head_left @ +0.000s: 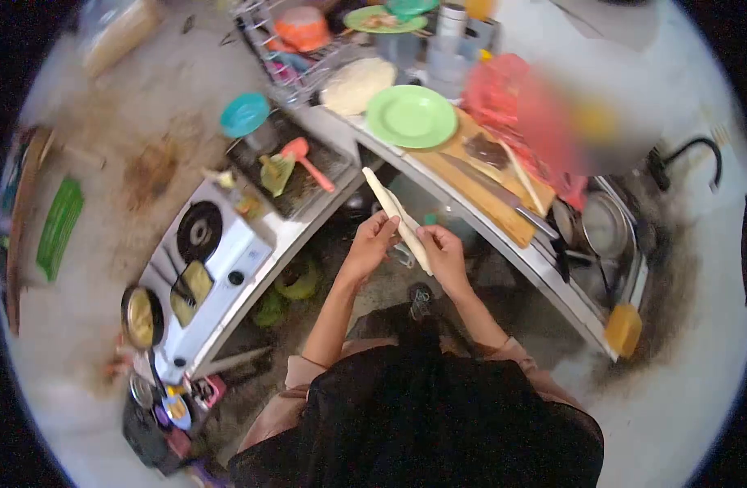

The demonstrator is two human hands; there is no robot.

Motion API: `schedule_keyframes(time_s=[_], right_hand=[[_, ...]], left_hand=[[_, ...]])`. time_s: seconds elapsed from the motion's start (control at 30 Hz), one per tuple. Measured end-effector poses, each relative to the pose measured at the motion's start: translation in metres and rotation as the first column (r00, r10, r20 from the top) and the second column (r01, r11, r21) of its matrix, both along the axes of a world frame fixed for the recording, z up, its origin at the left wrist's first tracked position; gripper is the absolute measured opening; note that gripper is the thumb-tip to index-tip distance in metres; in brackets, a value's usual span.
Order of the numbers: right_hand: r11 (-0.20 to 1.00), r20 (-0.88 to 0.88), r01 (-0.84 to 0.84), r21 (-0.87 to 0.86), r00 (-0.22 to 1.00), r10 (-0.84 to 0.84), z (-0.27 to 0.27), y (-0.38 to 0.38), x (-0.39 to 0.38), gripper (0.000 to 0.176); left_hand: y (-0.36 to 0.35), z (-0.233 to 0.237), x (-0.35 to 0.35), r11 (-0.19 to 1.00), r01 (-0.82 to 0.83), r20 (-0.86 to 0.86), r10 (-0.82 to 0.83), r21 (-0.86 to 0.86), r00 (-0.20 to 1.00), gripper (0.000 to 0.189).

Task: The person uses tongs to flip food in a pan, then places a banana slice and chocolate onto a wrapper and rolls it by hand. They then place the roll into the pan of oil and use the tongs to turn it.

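Observation:
A long, thin pale roll [404,228], which looks like a rolled flatbread with a seam along it, is held slantwise in front of my body. My left hand [372,244] pinches it near the middle between thumb and fingers. Lower down, my right hand [441,252] grips it close to its bottom end. The roll's upper end points toward the corner of the counter. Beyond it a light green plate [411,116] rests partly over a wooden cutting board [463,175], where a knife [491,189] and a dark brown piece [486,151] lie.
Left of me are a white stove [215,268], a frying pan [141,317] with yellow food and a tray with a red spatula [307,163]. A pale flat round [359,85] lies behind the plate. At right are a red plastic bag [504,98] and a sink [605,228].

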State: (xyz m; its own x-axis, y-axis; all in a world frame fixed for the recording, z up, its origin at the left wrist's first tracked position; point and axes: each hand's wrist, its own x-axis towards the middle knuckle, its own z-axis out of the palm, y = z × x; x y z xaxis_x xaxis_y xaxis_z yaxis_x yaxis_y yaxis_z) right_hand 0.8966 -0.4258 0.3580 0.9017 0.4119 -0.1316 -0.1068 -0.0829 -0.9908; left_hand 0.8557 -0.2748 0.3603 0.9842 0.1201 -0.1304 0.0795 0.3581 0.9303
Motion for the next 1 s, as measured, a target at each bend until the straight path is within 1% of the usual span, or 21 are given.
schedule_keyframes(time_s=[0.07, 0.1, 0.17, 0.27, 0.3, 0.4, 0.43, 0.47, 0.53, 0.57, 0.63, 0.73, 0.77, 0.83, 0.87, 0.9, 1.0], right_hand=[[0.993, 0.006, -0.115, 0.014, 0.993, 0.115, -0.005, 0.025, 0.002, 0.022], [0.978, -0.024, -0.205, 0.051, 0.978, 0.206, -0.004, 0.035, 0.003, 0.021], [0.919, -0.082, -0.374, 0.124, 0.919, 0.385, -0.002, 0.055, 0.004, 0.021], [0.841, -0.134, -0.524, 0.138, 0.831, 0.54, 0.003, 0.087, 0.002, 0.024], [0.801, -0.141, -0.569, 0.185, 0.791, 0.595, 0.002, 0.097, 0.002, 0.026], [0.68, -0.147, -0.721, 0.136, 0.664, 0.733, 0.021, 0.116, -0.007, 0.027], [0.641, -0.156, -0.754, 0.144, 0.622, 0.767, 0.018, 0.122, -0.009, 0.027], [0.598, -0.166, -0.787, 0.152, 0.576, 0.8, 0.013, 0.129, -0.011, 0.028], [0.5, -0.184, -0.849, 0.169, 0.471, 0.863, 0.004, 0.142, -0.022, 0.028], [0.468, -0.211, -0.866, 0.178, 0.431, 0.877, 0.005, 0.149, -0.029, 0.028], [0.407, -0.263, -0.893, 0.193, 0.353, 0.898, 0.009, 0.158, -0.044, 0.027], [0.268, -0.3, -0.927, 0.262, 0.186, 0.936, 0.0, 0.175, -0.06, 0.025], [0.226, -0.25, -0.945, 0.235, 0.166, 0.954, -0.003, 0.18, -0.068, 0.025], [0.141, -0.147, -0.973, 0.18, 0.116, 0.982, -0.011, 0.187, -0.084, 0.024], [0.113, -0.145, -0.98, 0.164, 0.089, 0.985, -0.017, 0.19, -0.091, 0.023], [0.085, -0.144, -0.985, 0.148, 0.064, 0.988, -0.025, 0.194, -0.098, 0.022], [0.009, -0.131, -0.995, 0.1, -0.004, 0.991, -0.029, 0.195, -0.119, 0.021]], left_hand=[[0.018, 0.011, -0.019, 0.993, -0.112, -0.06, 0.115, 0.046, 0.992, 0.029], [0.026, 0.011, -0.027, 0.982, -0.18, -0.051, 0.183, 0.06, 0.982, 0.029], [0.038, 0.01, -0.044, 0.946, -0.314, -0.035, 0.318, 0.085, 0.948, 0.028], [0.051, 0.012, -0.07, 0.867, -0.462, -0.081, 0.483, 0.189, 0.872, 0.027], [0.059, 0.006, -0.079, 0.86, -0.469, -0.049, 0.487, 0.2, 0.872, 0.028], [0.063, 0.002, -0.104, 0.816, -0.559, 0.027, 0.561, 0.15, 0.827, 0.028], [0.066, 0.003, -0.112, 0.801, -0.573, -0.056, 0.589, 0.172, 0.806, 0.028], [0.066, 0.006, -0.121, 0.782, -0.598, -0.1, 0.619, 0.176, 0.779, 0.03], [0.062, 0.011, -0.141, 0.736, -0.652, -0.186, 0.677, 0.184, 0.712, 0.033], [0.063, 0.01, -0.151, 0.721, -0.662, -0.199, 0.693, 0.207, 0.692, 0.036], [0.059, 0.013, -0.172, 0.648, -0.731, -0.204, 0.761, 0.214, 0.615, 0.037], [0.048, 0.015, -0.196, 0.523, -0.828, -0.191, 0.85, 0.202, 0.491, 0.039], [0.043, 0.015, -0.202, 0.477, -0.857, -0.179, 0.876, 0.194, 0.447, 0.039], [0.037, 0.004, -0.213, 0.402, -0.868, -0.133, 0.916, 0.291, 0.379, 0.04], [0.033, -0.002, -0.219, 0.364, -0.867, -0.112, 0.931, 0.341, 0.347, 0.04], [0.028, -0.006, -0.225, 0.291, -0.866, -0.048, 0.953, 0.407, 0.298, 0.045], [0.016, -0.007, -0.239, 0.194, -0.872, -0.086, 0.981, 0.45, 0.173, 0.048]])
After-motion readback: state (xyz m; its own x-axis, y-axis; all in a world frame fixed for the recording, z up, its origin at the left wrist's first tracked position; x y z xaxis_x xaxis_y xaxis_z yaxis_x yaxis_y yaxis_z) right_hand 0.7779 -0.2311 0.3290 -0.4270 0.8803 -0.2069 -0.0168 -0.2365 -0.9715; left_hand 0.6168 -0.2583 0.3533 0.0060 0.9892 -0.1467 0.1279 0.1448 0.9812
